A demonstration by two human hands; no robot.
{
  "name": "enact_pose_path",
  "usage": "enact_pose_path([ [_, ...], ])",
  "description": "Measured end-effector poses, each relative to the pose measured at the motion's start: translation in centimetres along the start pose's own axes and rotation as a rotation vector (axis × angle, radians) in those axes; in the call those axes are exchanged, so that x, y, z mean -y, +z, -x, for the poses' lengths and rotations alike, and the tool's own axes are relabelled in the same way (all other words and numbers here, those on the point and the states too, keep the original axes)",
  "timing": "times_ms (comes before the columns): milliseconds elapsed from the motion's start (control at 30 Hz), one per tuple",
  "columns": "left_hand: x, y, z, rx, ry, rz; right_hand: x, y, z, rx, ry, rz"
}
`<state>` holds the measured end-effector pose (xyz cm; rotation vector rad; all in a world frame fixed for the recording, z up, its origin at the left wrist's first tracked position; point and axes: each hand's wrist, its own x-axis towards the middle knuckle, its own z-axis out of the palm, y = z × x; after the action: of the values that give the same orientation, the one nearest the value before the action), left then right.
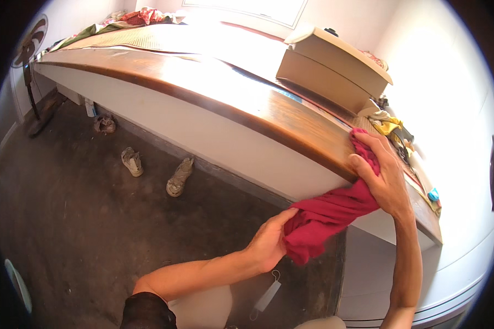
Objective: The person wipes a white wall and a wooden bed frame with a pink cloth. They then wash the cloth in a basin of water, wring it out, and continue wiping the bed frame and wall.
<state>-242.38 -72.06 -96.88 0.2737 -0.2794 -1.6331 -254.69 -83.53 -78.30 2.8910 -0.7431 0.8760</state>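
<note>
A crimson cloth (332,216) is stretched and bunched between my two hands, partly draped over the wooden edge (291,129) of a raised platform. My right hand (388,175) grips its upper end at the top of the edge, thumb and fingers closed round the fabric. Lower and to the left, off the front of the platform, my left hand (269,241) holds the other end. The left thumb lies along the cloth, while most of that hand's fingers are hidden behind it.
On the platform stands a cardboard box (335,68), with crumpled clothes (389,126) beside it. Below, several shoes (180,176) lie along the platform's base. A face mask (267,296) is on the dark floor near my left forearm. A standing fan (30,46) is at far left.
</note>
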Motion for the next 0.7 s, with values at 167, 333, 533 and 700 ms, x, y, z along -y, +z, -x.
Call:
enact_pose_path([
  [167, -3.5, -1.0, 2.3, -0.109, 0.189, 0.101, 4.8, 4.6, -4.9, -0.019, -0.209, -0.042],
  [333, -6.7, -2.8, 4.1, -0.136, 0.326, 0.179, 9.4, 7.1, -9.3, 0.065, -0.223, -0.046],
  [533, -9.5, -4.9, 5.9, -0.131, 0.484, 0.257, 14.5, 9.7, -13.9, 0.196, -0.163, -0.046],
  [700, -12.0, -5.4, 8.3, -0.043, 0.599, 0.331, 17.7, 12.9, -16.4, 0.173, -0.272, -0.143],
])
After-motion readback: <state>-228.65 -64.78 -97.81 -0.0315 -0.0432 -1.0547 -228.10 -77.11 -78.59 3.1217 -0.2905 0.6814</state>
